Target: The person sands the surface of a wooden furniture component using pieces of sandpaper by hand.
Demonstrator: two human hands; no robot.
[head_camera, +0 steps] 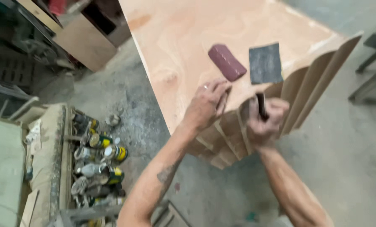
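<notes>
Head view: right hand point(267, 120) grips dark tool point(261, 105).

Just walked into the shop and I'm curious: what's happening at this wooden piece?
A person leans over a plywood piece with scalloped, fluted sides. The left hand rests on its near edge, while the right hand grips a small dark block against the flutes. On top lie a maroon sanding block and a dark sheet of sandpaper. Cans crowd the floor at left.

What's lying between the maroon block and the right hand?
Bare wood, head view: the dark sandpaper sheet sits beside the maroon block, above the right hand.
</notes>
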